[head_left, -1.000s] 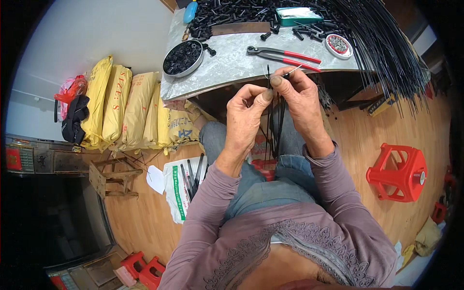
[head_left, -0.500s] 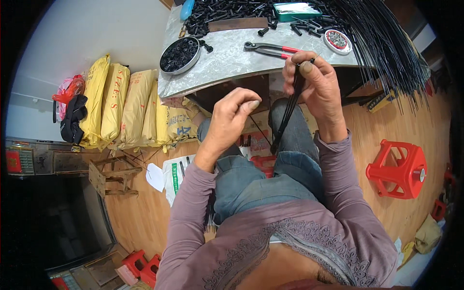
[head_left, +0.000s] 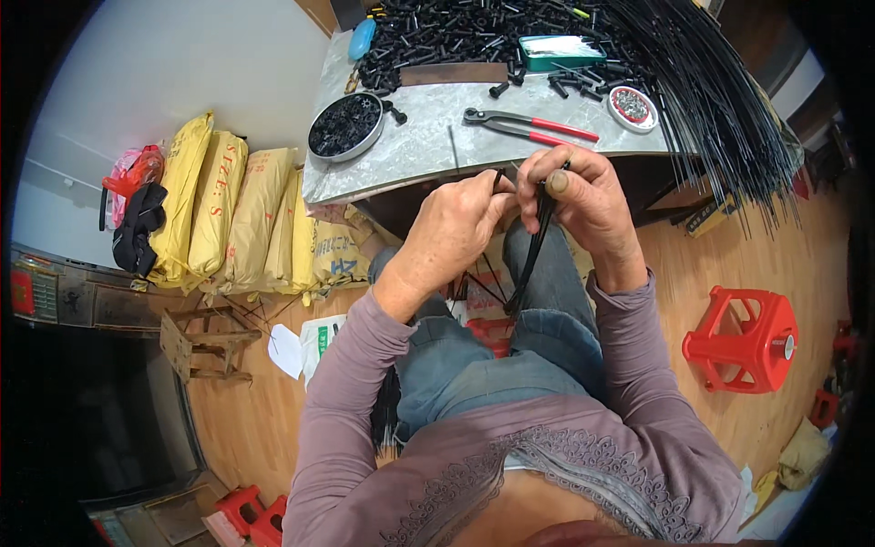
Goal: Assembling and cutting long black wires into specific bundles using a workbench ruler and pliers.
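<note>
Half a second ago the left hand (head_left: 445,230) was well apart from the right, over the knees; now it is up beside the fingertips of the right hand (head_left: 588,196), just in front of the table (head_left: 415,150). That brings both hands back to one spot, so the work seems to have returned to joining or handling small ends between them. The left thumb and fingers press together on something thin and dark, and a black rod (head_left: 453,150) sticks up past that hand over the table's edge, apparently gripped there. The right thumb and forefinger pinch the top of a bundle of black strands (head_left: 540,248), which hangs down over the jeans (head_left: 460,360) between the knees. A fine pale wire (head_left: 518,167) shows at the right fingertips. The red-handled pliers (head_left: 556,139) lie on the table as before, beyond the right hand and touched by neither. The back of the left hand covers most of its own grip and the middle of the rod, while the strands' lower ends blend into the dark beneath the table. Whether the two sets of fingertips touch, or only come close, cannot be told from here.
</note>
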Motion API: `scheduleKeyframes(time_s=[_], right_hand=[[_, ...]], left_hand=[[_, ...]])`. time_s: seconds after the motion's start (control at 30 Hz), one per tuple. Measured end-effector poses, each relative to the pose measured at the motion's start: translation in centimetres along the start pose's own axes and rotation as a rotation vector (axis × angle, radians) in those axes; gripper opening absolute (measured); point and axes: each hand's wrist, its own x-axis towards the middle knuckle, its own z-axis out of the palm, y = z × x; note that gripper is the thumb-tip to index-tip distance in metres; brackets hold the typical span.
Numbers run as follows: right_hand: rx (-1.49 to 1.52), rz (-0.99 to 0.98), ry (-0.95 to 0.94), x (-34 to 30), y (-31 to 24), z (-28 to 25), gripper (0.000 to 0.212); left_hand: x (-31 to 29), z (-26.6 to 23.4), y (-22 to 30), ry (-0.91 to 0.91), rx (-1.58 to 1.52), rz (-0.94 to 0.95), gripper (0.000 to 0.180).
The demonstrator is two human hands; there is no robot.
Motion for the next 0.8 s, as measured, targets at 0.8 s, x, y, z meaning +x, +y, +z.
scheduleKeyframes(time_s=[0.8], right_hand=[[0.005,0.029,0.087,-0.32,0.67,-0.25,0.02]], left_hand=[[1.11,0.91,0.69,0.04,0.189,-0.042,0.016]])
